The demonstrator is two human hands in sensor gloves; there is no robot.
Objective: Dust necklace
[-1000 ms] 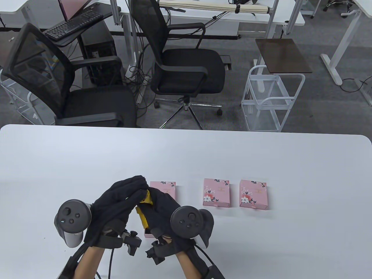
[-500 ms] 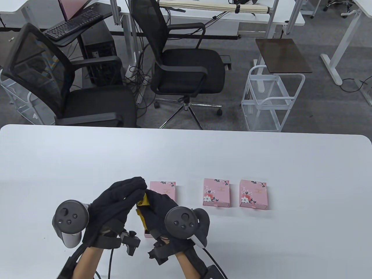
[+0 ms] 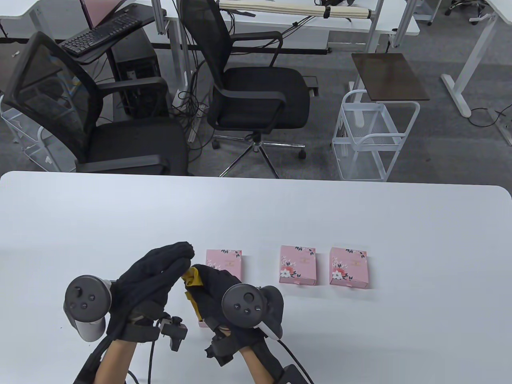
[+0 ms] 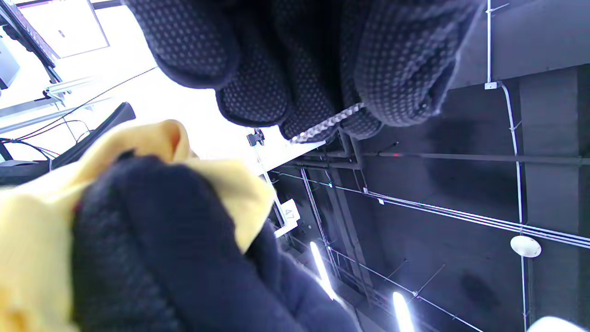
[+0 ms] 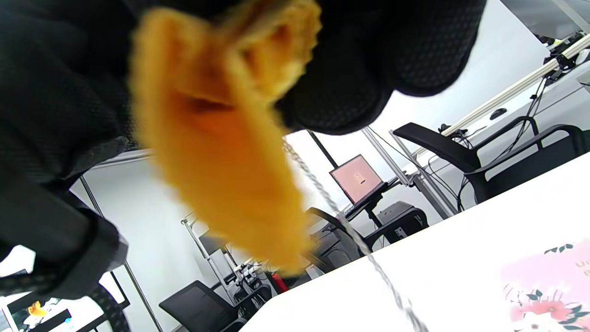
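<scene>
1. At the lower left of the table view, the left hand (image 3: 154,276) is raised above the white table (image 3: 360,216), a tracker (image 3: 86,302) strapped to its back. Its fingers are bunched together, tips pointing toward the right hand.
2. In the left wrist view those fingertips (image 4: 332,60), at the top of the frame, pinch a short stretch of the silver necklace (image 4: 327,123), which shows just below them.
3. Just right of the left hand, in the lower middle of the table view, the right hand (image 3: 212,288) grips a yellow cloth (image 3: 193,280); the fingers are curled round it and the cloth pokes out between the two hands.
4. In the right wrist view the cloth fills the upper left, and the chain runs from beneath the gloved fingers down toward the table at the bottom of the frame.
5. Under the right hand, a small part of an open pink box (image 3: 203,322) shows on the table.
6. Further right lie three closed pink floral boxes in a row: one (image 3: 224,261) just beyond the right hand, then two more (image 3: 298,265) (image 3: 348,267) near each other at the centre right.
</scene>
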